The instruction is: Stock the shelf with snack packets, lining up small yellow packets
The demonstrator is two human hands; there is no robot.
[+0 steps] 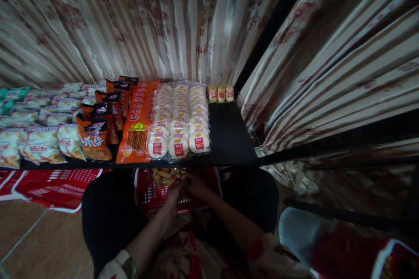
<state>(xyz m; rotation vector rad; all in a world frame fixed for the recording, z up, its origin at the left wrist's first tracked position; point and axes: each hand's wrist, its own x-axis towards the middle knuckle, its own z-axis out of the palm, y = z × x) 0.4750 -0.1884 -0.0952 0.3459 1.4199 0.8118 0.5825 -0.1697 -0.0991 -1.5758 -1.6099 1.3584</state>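
Note:
A red plastic basket point(144, 198) sits between my knees, just below the shelf edge. Several small yellow-wrapped snack packets point(163, 177) lie in it. Over the basket my left hand point(175, 192) and my right hand point(195, 185) meet, fingers curled and closed against each other. Dim light and the overlapping fingers hide what is between them. On the black shelf ahead, several clear-wrapped round white rice crackers point(179, 126) lie in three rows. Three small yellow packets point(221, 93) stand side by side at the back right.
Left of the crackers lie a flat orange snack sheet point(139, 117), orange-black snack bags point(94, 137) and white snack bags point(41, 144). More red baskets point(57, 187) rest under the shelf at left. Curtains point(147, 22) and a black post point(268, 35) border the shelf point(229, 135).

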